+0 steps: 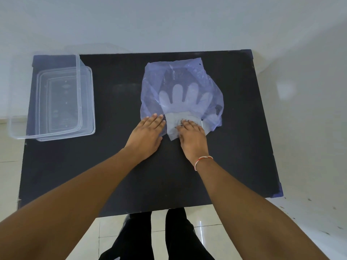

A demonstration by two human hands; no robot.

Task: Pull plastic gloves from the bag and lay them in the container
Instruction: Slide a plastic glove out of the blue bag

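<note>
A thin bluish plastic bag (155, 85) lies flat on the black table (120, 166), right of centre. A stack of clear plastic gloves (185, 99) shows through it, fingers pointing away from me, the cuffs sticking out of the bag's near opening. My left hand (147, 136) lies flat with its fingertips on the bag's near left edge. My right hand (192, 138) rests on the glove cuffs with its fingers curled onto them. A clear rectangular container (78, 91) stands at the table's far left with nothing visible inside.
The container's clear lid (90, 102) lies under or right beside it, jutting out to the right. The table's near edge sits just above my legs and the tiled floor. A pale wall runs behind the table.
</note>
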